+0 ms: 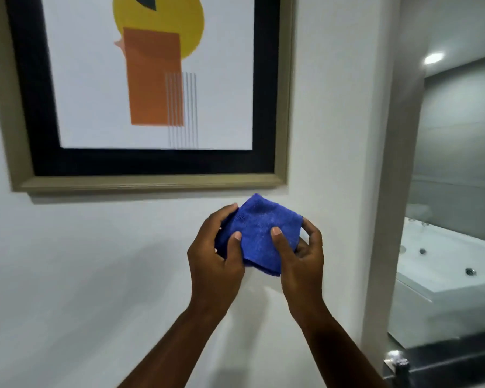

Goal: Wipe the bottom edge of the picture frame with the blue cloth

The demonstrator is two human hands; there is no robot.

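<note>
A picture frame with a beige moulding and black mount hangs on the white wall; its bottom edge runs across the upper middle of the view. Below its right corner I hold a folded blue cloth in both hands. My left hand grips the cloth's left side, thumb on top. My right hand grips its right side, thumb pressed on the cloth's face. The cloth is a short way below the frame and apart from it.
The white wall fills the area under the frame. At the right stands a grey door jamb, with a glass panel and a white bathtub behind it. A metal fitting sits at the lower right.
</note>
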